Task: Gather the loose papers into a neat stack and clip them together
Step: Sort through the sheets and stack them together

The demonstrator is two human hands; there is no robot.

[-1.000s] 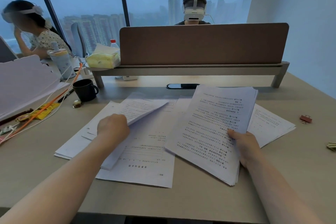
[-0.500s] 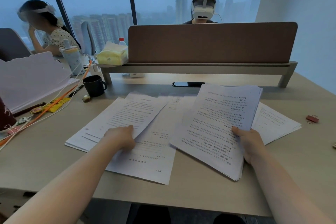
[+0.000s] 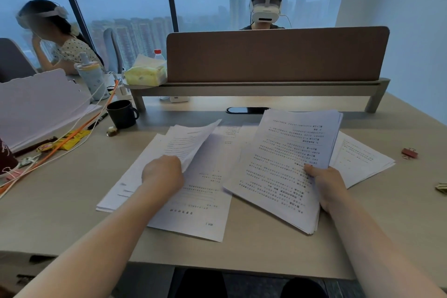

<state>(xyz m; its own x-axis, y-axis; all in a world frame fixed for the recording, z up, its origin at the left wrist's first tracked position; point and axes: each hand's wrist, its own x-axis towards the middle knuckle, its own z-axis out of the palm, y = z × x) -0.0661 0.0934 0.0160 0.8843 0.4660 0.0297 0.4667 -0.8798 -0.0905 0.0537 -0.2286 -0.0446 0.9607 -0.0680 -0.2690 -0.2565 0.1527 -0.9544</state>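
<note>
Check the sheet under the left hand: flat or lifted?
Lifted. The left hand pinches the sheet at its near edge; it curls up off the spread papers beneath.

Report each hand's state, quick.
Left hand: closed, lifting a few sheets.
Right hand: closed on the thick paper stack.

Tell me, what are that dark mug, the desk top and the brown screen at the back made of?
The mug looks like ceramic with a matte black glaze: thick wall, no shine. The desk top seems to be laminate in a pale wood tone: smooth and even, with no clear grain. The brown divider screen looks felt- or fabric-covered: soft, dull, with rounded corners, though the weave is too fine to see.
</note>
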